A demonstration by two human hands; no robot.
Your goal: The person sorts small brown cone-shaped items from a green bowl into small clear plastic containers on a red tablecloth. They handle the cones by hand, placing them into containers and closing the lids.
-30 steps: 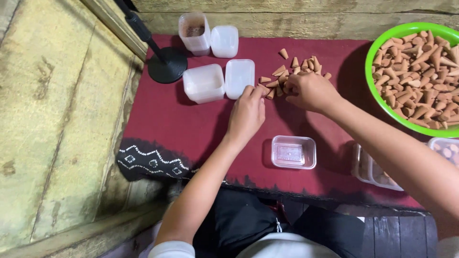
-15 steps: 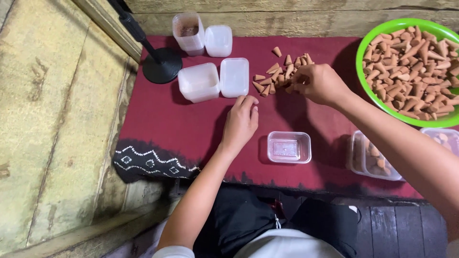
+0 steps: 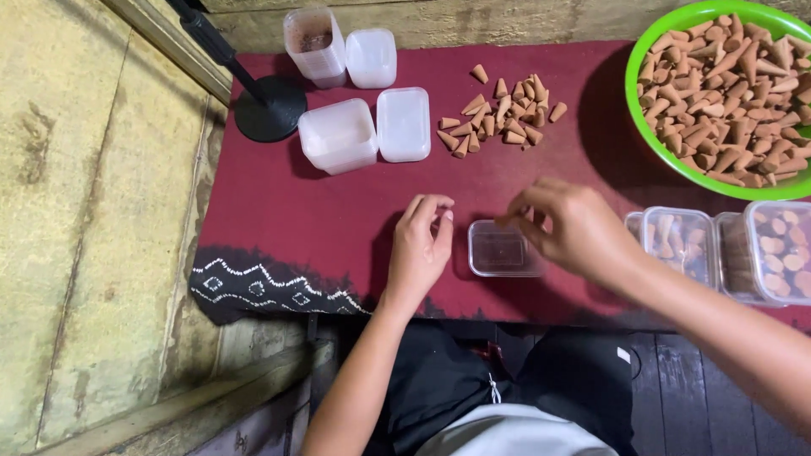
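Head view is cutting off the green bowl [image 3: 644, 127] of brown cones at the right edge, and the filled lidded boxes [image 3: 726, 245] are running out of frame beside it. Whether the right fingers are pinching a cone is too small to make out. A dark red cloth [image 3: 279, 211] with a white zigzag hem is covering a low wooden surface, with worn boards lying to the left. The left hand [image 3: 420, 249] is resting on the cloth, fingers loosely curled, holding nothing visible, just beside the small clear box [image 3: 500, 251]. The right hand [image 3: 568, 228] is hovering over that open box, fingertips gathered together. Loose cones [image 3: 500, 118] are lying farther back, near empty tubs [image 3: 338, 135].
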